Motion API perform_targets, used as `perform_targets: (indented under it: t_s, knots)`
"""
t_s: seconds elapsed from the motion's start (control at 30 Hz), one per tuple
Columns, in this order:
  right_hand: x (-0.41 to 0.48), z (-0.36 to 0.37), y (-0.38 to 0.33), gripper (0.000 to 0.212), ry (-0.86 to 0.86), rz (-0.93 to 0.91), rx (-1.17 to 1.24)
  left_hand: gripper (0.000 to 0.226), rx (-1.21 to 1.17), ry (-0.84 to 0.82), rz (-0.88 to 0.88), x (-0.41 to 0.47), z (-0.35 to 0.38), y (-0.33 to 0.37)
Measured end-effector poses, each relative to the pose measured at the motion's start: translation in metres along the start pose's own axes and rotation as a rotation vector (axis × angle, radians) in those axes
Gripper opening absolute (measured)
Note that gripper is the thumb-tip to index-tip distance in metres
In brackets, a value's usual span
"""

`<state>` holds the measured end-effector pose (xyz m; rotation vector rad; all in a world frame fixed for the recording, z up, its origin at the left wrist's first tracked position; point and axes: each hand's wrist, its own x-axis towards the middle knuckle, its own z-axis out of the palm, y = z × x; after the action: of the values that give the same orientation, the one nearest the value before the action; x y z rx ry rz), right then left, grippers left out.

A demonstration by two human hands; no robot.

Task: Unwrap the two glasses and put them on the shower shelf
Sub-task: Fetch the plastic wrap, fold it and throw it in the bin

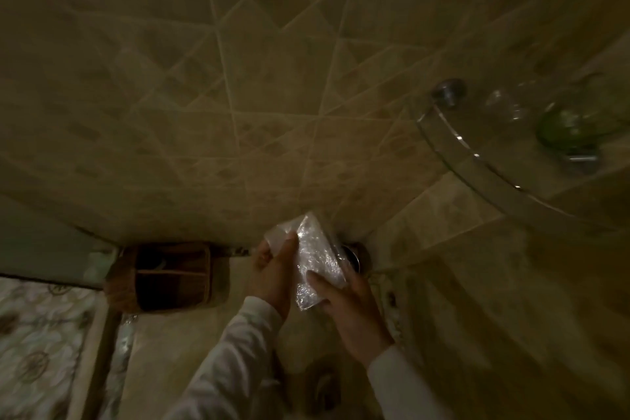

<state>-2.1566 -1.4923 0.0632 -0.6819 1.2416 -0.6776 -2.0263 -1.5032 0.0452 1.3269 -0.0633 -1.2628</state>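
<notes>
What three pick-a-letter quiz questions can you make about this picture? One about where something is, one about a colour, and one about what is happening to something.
1. Where is the glass shelf?
A) high on the right, in the tiled corner
B) on the floor
C) in the person's hands

2. What colour is the blurry thing on the shelf?
A) red
B) green
C) blue

3. How is the bundle?
A) lying on the floor
B) bare, with no wrap
C) covered in bubble wrap and held by both hands

Answers:
1 A, its curved edge sticks out from the wall up on the right.
2 B, it shows bright green against the tan tiles.
3 C, the left hand and the right hand both grip the shiny wrap.
</notes>
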Motion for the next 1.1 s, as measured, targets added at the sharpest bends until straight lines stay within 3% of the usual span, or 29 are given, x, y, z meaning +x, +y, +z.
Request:
perform_targets:
  t_s: [0.07,0.17,0.27,0.43,0.57,0.7,0.83,0.9,0.97,1.1]
  knots:
    - [0.012,0.012,0.014,0.035,0.047,0.003,0.028,0.035,-0.043,0.046,-0.034,0.015,-0.01,-0.011]
    - [0.037,0.012,0.04,0.041,0.128,0.036,-0.036,0.02,-0.14,0.054,-0.125,0.036,-0.03,-0.027]
    - [0.062,0.001,0.067,0.03,0.106,0.074,-0.092,0.043,-0.214,0.103,-0.206,0.055,-0.052,-0.049]
    - [0.107,-0.018,0.121,0.025,0.022,0.175,-0.128,0.041,-0.278,0.201,-0.258,0.097,-0.082,-0.108]
    - [0.155,-0.049,0.164,0.023,0.006,0.236,-0.19,0.057,-0.318,0.252,-0.285,0.135,-0.094,-0.165]
    - [0.208,-0.095,0.202,0.012,0.041,0.254,-0.296,0.033,-0.15,0.234,-0.259,0.171,-0.092,-0.229]
    - [0.266,-0.153,0.229,0.014,0.048,0.253,-0.418,0.034,0.039,0.156,-0.271,0.208,-0.082,-0.29]
    - [0.296,-0.18,0.239,0.005,0.065,0.258,-0.458,0.034,0.154,0.123,-0.28,0.232,-0.078,-0.319]
    - [0.331,-0.204,0.247,0.014,0.099,0.256,-0.489,0.031,0.279,0.126,-0.264,0.259,-0.076,-0.344]
    - [0.407,-0.243,0.279,0.026,0.206,0.27,-0.566,0.027,0.794,0.008,-0.095,0.313,-0.074,-0.393]
